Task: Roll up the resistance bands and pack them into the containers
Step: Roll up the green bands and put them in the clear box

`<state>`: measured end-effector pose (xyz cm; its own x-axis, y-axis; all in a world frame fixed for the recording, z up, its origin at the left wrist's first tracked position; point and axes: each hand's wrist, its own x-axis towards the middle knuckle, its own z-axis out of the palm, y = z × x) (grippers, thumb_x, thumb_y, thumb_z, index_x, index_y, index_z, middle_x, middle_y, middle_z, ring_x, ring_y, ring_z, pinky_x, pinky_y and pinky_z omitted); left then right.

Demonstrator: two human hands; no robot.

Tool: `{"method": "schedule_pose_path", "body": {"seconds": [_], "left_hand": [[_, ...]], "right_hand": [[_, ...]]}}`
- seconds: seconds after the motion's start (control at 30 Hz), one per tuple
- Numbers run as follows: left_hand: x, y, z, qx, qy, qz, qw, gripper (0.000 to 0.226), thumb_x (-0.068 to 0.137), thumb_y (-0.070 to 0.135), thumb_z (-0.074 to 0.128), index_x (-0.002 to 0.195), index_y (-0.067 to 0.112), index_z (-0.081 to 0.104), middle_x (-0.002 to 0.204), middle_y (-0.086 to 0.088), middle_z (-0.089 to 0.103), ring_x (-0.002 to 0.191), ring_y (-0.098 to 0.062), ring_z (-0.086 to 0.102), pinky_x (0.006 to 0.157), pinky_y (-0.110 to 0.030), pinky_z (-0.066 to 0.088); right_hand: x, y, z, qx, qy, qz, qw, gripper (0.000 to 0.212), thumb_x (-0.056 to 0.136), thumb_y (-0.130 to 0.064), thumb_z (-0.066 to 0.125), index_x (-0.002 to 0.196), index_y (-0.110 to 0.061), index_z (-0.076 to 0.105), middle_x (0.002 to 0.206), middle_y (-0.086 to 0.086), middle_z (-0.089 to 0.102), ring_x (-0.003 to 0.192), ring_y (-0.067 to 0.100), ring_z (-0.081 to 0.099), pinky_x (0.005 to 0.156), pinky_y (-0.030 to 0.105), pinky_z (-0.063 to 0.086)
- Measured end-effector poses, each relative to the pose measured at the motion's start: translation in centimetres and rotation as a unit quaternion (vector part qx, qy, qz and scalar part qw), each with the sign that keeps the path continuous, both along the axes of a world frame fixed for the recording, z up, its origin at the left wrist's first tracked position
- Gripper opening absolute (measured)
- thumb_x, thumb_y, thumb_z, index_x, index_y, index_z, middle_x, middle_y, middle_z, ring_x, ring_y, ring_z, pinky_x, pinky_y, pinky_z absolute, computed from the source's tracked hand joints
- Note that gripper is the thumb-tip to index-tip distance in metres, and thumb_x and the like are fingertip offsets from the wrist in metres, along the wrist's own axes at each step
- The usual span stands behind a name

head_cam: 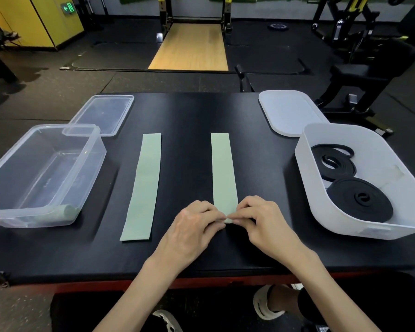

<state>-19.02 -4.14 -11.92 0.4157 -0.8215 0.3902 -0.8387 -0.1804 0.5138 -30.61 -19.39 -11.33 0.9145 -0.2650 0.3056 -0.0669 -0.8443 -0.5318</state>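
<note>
We pinch the near end of the right-hand pale green flat fabric band (223,168) with both hands. Our left hand (197,224) and right hand (261,219) meet at its edge, fingers curled and thumbs closing on the first small fold, so the roll looks barely begun. The rest of that band lies flat on the black padded table (189,111), running away from us. To its left, apart from it, a second pale green flat band (143,185) lies unrolled and untouched.

In the clear rectangular plastic container (95,168) on our left, one rolled green band (66,210) sits in the near corner. A clear lid (103,113) lies behind the container. The white rounded plastic tub (307,178) on our right holds a tight black rubber coil (359,200) and a looser black coil (333,164), with a white lid (288,111) behind it.

We judge the black bands packed and one green band packed. Two green bands remain to roll and stow, and perhaps the lids to fit.
</note>
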Motion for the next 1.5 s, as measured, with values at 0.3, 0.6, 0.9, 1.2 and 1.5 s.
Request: {"method": "schedule_pose_path", "body": {"seconds": [0.3, 0.6, 0.9, 1.2, 1.5], "left_hand": [[0.6, -0.6, 0.2, 0.022, 0.007, 0.008, 1.0, 0.009, 0.083, 0.024, 0.066, 0.088, 0.019, 0.072, 0.081, 0.009, 0.058, 0.077, -0.004, 0.049, 0.072, -0.01, 0.036], [0.7, -0.7, 0.6, 0.028, 0.025, 0.027, 0.999, 0.017, 0.083, 0.03, 0.061, 0.086, 0.021, 0.075, 0.079, 0.009, 0.064, 0.075, -0.008, 0.058, 0.068, -0.019, 0.045], [1.2, -1.2, 1.4, 0.052, 0.039, 0.035, 0.997, 0.009, 0.086, 0.02, 0.067, 0.087, 0.021, 0.076, 0.076, 0.004, 0.066, 0.071, -0.011, 0.055, 0.073, -0.019, 0.035], [0.8, -1.2, 1.3, 0.016, 0.012, 0.027, 0.999, 0.001, 0.082, 0.017, 0.072, 0.082, 0.018, 0.07, 0.08, 0.009, 0.061, 0.075, -0.005, 0.053, 0.07, -0.014, 0.04], [1.4, -1.1, 1.2, 0.011, 0.039, 0.006, 0.999, 0.009, 0.079, 0.023, 0.069, 0.083, 0.017, 0.074, 0.076, 0.006, 0.066, 0.067, -0.005, 0.059, 0.066, -0.015, 0.044]], "right_hand": [[-0.1, -0.3, 0.8, 0.016, 0.029, -0.011, 0.999, 0.008, 0.085, -0.016, 0.07, 0.085, -0.023, 0.073, 0.08, -0.015, 0.061, 0.08, 0.004, 0.053, 0.073, 0.026, 0.048], [0.8, -0.9, 1.4, 0.035, 0.084, -0.012, 0.996, 0.013, 0.088, -0.016, 0.066, 0.088, -0.024, 0.076, 0.08, -0.013, 0.061, 0.078, 0.006, 0.055, 0.074, 0.024, 0.045], [0.7, -0.3, 1.6, -0.018, 0.05, 0.005, 0.999, 0.008, 0.082, -0.019, 0.073, 0.089, -0.019, 0.075, 0.086, -0.01, 0.064, 0.078, 0.006, 0.052, 0.076, 0.023, 0.043], [1.1, -0.4, 1.6, 0.031, 0.067, -0.028, 0.997, 0.009, 0.083, -0.018, 0.073, 0.089, -0.022, 0.077, 0.083, -0.01, 0.067, 0.074, 0.003, 0.056, 0.073, 0.019, 0.045], [1.4, -0.5, 1.2, 0.02, 0.052, -0.022, 0.998, 0.009, 0.085, -0.017, 0.071, 0.091, -0.019, 0.077, 0.083, -0.009, 0.064, 0.077, 0.008, 0.056, 0.073, 0.025, 0.048]]}}
